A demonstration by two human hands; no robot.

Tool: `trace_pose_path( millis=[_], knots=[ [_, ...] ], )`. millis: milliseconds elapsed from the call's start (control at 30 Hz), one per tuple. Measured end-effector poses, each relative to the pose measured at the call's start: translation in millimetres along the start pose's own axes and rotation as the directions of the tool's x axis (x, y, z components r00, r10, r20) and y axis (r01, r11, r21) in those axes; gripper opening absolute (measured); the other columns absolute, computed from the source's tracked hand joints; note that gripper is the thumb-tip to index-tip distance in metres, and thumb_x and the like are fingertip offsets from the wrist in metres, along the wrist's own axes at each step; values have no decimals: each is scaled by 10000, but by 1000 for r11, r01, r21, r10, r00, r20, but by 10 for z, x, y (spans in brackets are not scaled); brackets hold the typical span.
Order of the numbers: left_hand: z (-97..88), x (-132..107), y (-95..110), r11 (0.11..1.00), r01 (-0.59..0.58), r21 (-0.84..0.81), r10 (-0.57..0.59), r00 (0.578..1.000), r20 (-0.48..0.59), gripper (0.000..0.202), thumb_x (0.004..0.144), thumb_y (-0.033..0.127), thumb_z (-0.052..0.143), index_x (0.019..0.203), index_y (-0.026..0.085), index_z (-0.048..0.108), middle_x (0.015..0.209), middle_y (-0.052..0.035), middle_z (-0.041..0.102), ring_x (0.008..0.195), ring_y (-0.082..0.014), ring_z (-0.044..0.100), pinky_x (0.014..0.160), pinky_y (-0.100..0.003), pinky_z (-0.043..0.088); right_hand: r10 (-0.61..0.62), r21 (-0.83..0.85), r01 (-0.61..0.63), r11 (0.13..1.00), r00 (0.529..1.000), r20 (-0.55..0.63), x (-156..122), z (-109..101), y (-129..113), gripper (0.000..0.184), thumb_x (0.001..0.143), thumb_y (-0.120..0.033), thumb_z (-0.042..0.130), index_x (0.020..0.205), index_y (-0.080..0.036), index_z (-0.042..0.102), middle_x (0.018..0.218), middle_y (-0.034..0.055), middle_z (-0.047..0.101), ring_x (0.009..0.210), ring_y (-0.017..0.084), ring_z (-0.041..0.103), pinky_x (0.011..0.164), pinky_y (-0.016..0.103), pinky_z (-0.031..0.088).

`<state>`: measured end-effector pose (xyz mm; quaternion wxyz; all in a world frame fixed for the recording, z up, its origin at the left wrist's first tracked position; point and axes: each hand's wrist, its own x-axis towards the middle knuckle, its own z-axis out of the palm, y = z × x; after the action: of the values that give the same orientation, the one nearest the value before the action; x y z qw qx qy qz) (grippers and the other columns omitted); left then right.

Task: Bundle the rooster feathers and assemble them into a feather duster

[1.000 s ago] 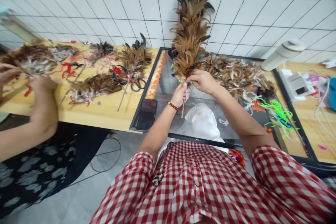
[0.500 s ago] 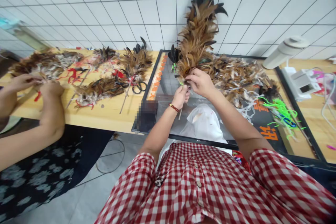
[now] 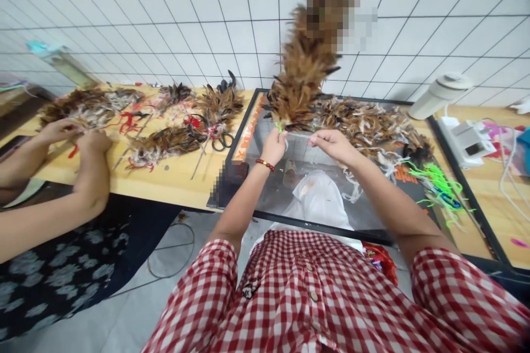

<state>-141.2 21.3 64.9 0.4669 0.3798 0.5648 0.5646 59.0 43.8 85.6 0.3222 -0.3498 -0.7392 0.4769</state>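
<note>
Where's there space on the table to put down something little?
There's bare wooden table along the near edge, in front of the small feather bundle, left of the black frame. Another patch lies right of that frame, between the white charger and the pink scrap. Past the right hand and forearm, it's crowded with loose feathers and green strings.

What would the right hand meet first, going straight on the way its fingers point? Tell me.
Most likely the left hand, at the base of the tall feather bundle; depth is unclear, so the right hand might pass in front or behind.
</note>
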Motion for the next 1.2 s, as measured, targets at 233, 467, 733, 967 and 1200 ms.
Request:
trace_pose_path(
  millis=[233, 467, 733, 967, 1200],
  knots=[
    [46, -201, 81, 817, -259, 515, 161, 960, 228, 400, 939, 112, 615, 640, 245, 384, 607, 27, 420, 635, -183, 420, 718, -285, 317, -244, -871, 251, 422, 957, 158, 345, -98, -725, 295, 943, -268, 519, 976, -177, 797, 972, 124, 784, 850, 261, 684, 681, 336, 363],
    [10, -427, 222, 330, -417, 847, 106, 908, 405, 157, 1029, 279, 501, 979, 161, 591, 783, -93, 610, 818, -277, 667, 752, -325, 422, -208, -825, 528, 201, 846, 491, 754, -33, -818, 280, 922, -207, 554, 1013, -225, 818, 1038, 82, 801, 830, 215, 674, 638, 313, 279],
    [-182, -485, 240, 90, -552, 829, 240, 820, 520, 361, 1011, 249, 454, 1312, 159, 633, 1045, -218, 713, 980, -326, 732, 762, -339, 480, -10, -883, 367, 293, 924, 381, 1085, 110, -780, 211, 966, -288, 639, 1017, -213, 829, 1014, 91, 811, 935, 236, 704, 729, 304, 427],
    [-528, -291, 489, -325, -558, 763, 158, 764, 626, 351, 1019, 291, 381, 1141, 147, 678, 986, -221, 749, 893, -356, 756, 641, -352, 429, 14, -850, 201, 487, 971, 237, 1217, 51, -1134, 283, 1006, -300, 619, 1198, -194, 799, 1197, 61, 778, 1150, 203, 671, 969, 321, 466],
    [-1336, -201, 606, -407, -448, 796, 187, 813, 552, 276, 951, 314, 360, 1082, 288, 601, 965, -63, 800, 891, -301, 745, 606, -318, 387, 273, -724, -314, 614, 945, -178, 516, -1751, -99, 253, 959, -303, 714, 1000, -78, 824, 829, 68, 761, 720, 128, 635, 800, 347, 535]
  ],
)
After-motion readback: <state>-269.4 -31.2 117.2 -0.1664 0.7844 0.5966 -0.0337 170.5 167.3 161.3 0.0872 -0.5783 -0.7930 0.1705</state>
